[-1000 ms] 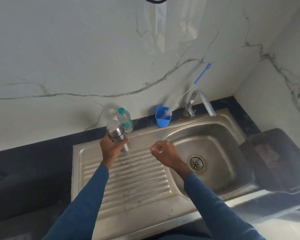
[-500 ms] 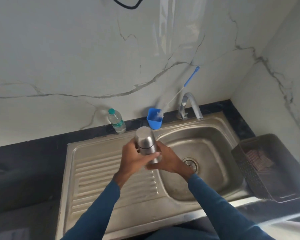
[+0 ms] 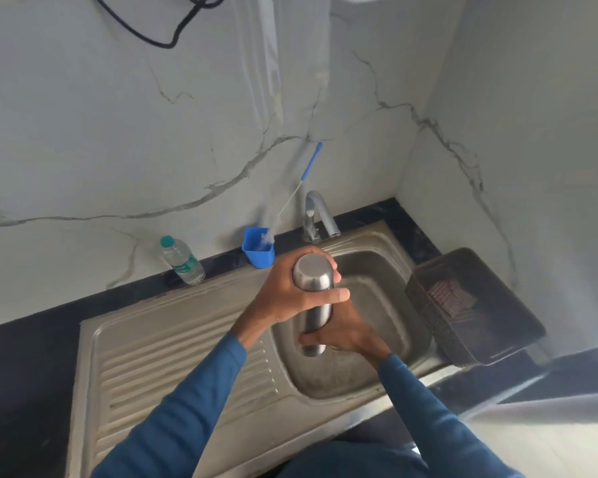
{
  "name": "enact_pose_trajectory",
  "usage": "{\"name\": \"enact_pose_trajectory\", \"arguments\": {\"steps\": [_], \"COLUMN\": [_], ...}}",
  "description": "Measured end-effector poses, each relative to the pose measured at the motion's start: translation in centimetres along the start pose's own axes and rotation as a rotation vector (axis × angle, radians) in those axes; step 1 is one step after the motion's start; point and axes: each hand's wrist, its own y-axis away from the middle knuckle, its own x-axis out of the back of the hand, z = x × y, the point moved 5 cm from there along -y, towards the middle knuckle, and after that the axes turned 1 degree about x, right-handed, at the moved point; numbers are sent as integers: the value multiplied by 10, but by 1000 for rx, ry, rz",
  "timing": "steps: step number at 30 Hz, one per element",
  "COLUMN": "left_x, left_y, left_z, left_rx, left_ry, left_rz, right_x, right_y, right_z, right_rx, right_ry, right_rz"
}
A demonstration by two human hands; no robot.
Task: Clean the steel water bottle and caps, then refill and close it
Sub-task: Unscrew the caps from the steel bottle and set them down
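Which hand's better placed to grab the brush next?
Left, likely: left hand grips the steel bottle beside the blue cup holding the brush; right hand holds its lower end, farther off.

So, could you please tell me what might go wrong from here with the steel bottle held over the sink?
The left hand and right hand both grip the steel bottle above the sink basin; if the right hand slips at the lower end, the bottle could drop into the basin. The left hand is close to the blue cup holding the brush, so a wide twist might knock it over.
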Motion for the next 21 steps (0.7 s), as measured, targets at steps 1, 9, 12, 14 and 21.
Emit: {"name": "enact_pose_trajectory", "arguments": {"steps": [1,9,12,14,21], "left_x": [-5,-21,-28,-34,-44], "left_y": [-1,6,13,18,62], "left_z": [1,12,22,24,22], "left_rx": [-20,-14,38,63,-83], "left_ry": [4,-78,-91,-71,-119], "left_rz": [60,656,791,762,551], "right_x": [4,14,14,14,36], "right_y": [0,10,10,9,18], "right_z": [-1,-17,-20,-18,-21], "right_rx": [-1,-117,-156,-158,-134], "right_ry": [-9,-12,13,36,-31], "right_rz": [28,218,264,267,364]}}
